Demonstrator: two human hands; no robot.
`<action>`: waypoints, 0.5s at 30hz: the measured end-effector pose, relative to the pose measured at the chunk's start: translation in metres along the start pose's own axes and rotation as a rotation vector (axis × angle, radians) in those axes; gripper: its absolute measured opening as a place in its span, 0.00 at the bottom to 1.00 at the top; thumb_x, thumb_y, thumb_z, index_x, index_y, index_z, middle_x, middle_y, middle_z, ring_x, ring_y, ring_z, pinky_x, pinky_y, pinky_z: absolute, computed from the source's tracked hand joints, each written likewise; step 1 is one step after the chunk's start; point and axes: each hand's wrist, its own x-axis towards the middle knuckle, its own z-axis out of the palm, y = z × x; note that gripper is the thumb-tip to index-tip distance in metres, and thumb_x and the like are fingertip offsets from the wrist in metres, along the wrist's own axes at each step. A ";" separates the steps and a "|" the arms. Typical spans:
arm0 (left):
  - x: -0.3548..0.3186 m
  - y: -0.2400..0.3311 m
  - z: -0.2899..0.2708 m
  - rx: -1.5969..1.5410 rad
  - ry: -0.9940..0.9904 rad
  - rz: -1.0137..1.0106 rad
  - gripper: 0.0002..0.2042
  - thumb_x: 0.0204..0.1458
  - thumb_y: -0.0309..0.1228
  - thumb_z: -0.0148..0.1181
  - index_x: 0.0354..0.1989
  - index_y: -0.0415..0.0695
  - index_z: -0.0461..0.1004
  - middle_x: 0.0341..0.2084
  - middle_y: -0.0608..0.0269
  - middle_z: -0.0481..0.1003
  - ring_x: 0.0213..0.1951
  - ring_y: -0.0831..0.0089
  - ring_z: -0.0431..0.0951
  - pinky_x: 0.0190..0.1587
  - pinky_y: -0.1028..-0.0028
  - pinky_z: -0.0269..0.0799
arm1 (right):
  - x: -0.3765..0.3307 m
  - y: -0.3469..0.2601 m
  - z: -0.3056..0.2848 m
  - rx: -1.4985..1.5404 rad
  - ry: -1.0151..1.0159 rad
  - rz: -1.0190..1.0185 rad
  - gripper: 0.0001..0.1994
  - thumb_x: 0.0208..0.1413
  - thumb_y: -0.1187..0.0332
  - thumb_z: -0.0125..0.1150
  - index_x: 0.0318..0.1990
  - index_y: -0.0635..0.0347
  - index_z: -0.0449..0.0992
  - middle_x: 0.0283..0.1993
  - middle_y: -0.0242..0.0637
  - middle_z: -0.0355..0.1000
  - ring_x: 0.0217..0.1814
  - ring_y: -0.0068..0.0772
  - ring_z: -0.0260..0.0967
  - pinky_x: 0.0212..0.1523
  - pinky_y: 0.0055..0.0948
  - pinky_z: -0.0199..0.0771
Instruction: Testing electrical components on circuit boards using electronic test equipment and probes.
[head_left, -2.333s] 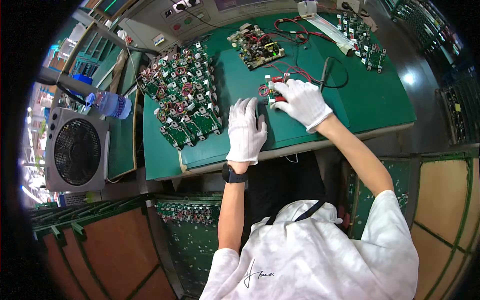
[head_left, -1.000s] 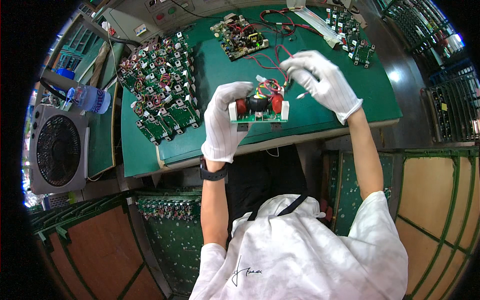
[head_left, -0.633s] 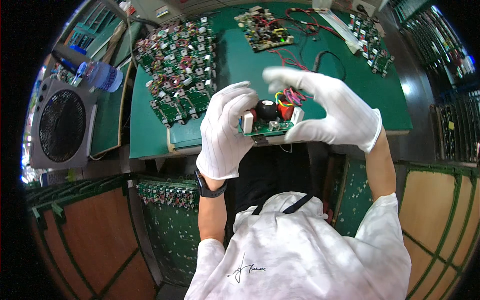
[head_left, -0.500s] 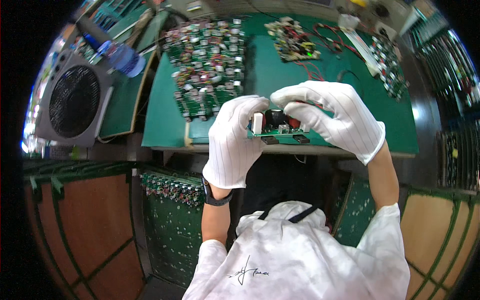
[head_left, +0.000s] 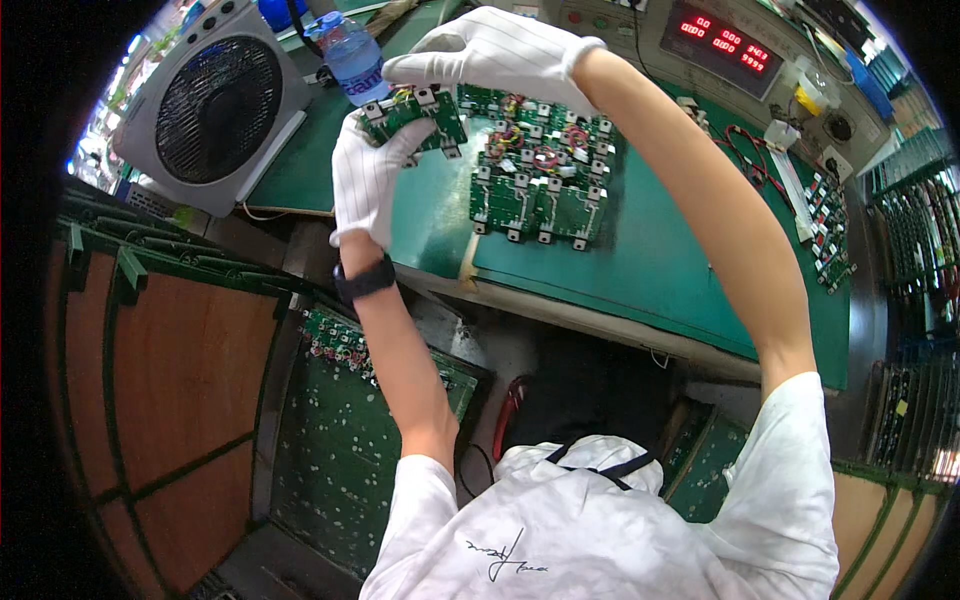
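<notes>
My left hand (head_left: 365,185), in a white striped glove, grips a green circuit board (head_left: 440,122) at the left of the bench. Its thumb presses on the face turned toward me, and coloured wires show at the board's top edge. Just above that board is my gloved right hand (head_left: 500,52), reaching across from the right. Its thumb and fingers are apart in a curve, with nothing visible between them. To the right of the held board, rows of similar boards (head_left: 545,205) with wire coils lie on the green bench top (head_left: 620,275).
A grey fan (head_left: 215,110) and a blue-tinted water bottle (head_left: 350,55) stand at the left. A panel with a red digital display (head_left: 720,45) is at the back. More boards (head_left: 830,235) line the right side. A green rack (head_left: 330,450) stands below the bench.
Both hands have moved left from the front middle of the bench. The board in the left hand is now tilted, its flat face toward me. My view has shifted left.
</notes>
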 end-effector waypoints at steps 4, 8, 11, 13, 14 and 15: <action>0.058 -0.060 -0.020 0.033 -0.087 0.074 0.20 0.54 0.30 0.75 0.52 0.37 0.76 0.44 0.62 0.83 0.44 0.75 0.81 0.50 0.72 0.76 | 0.068 0.063 0.029 -0.194 -0.048 -0.140 0.34 0.57 0.39 0.63 0.57 0.61 0.81 0.53 0.49 0.81 0.55 0.44 0.78 0.61 0.35 0.74; 0.084 -0.090 -0.013 0.095 -0.111 -0.042 0.23 0.53 0.35 0.76 0.55 0.40 0.78 0.44 0.67 0.83 0.42 0.81 0.79 0.46 0.76 0.74 | 0.119 0.115 0.056 -0.493 -0.067 -0.096 0.31 0.53 0.42 0.64 0.53 0.61 0.82 0.48 0.52 0.81 0.50 0.53 0.80 0.55 0.41 0.78; 0.107 -0.118 0.017 0.180 -0.101 0.004 0.27 0.47 0.38 0.79 0.54 0.38 0.79 0.45 0.61 0.84 0.44 0.76 0.81 0.50 0.73 0.75 | 0.121 0.145 0.053 -0.562 -0.061 0.049 0.28 0.50 0.49 0.66 0.54 0.57 0.83 0.46 0.51 0.82 0.49 0.52 0.80 0.55 0.40 0.79; 0.114 -0.136 0.042 0.330 0.018 0.048 0.37 0.41 0.48 0.81 0.55 0.35 0.78 0.47 0.49 0.83 0.50 0.60 0.83 0.54 0.66 0.76 | 0.117 0.161 0.045 -0.619 -0.090 0.106 0.27 0.49 0.50 0.66 0.53 0.56 0.83 0.46 0.51 0.82 0.49 0.52 0.80 0.55 0.41 0.79; 0.116 -0.152 0.029 0.349 0.066 0.062 0.38 0.40 0.50 0.81 0.55 0.35 0.78 0.47 0.48 0.83 0.50 0.58 0.83 0.55 0.64 0.76 | 0.124 0.148 0.055 -0.634 -0.114 0.117 0.26 0.49 0.51 0.66 0.53 0.56 0.83 0.45 0.51 0.82 0.49 0.52 0.80 0.55 0.41 0.79; 0.116 -0.168 0.016 0.368 0.111 0.074 0.39 0.39 0.52 0.81 0.55 0.35 0.78 0.47 0.46 0.83 0.50 0.56 0.83 0.55 0.63 0.76 | 0.128 0.138 0.061 -0.635 -0.140 0.113 0.25 0.48 0.52 0.66 0.52 0.55 0.84 0.44 0.51 0.82 0.47 0.53 0.81 0.54 0.42 0.79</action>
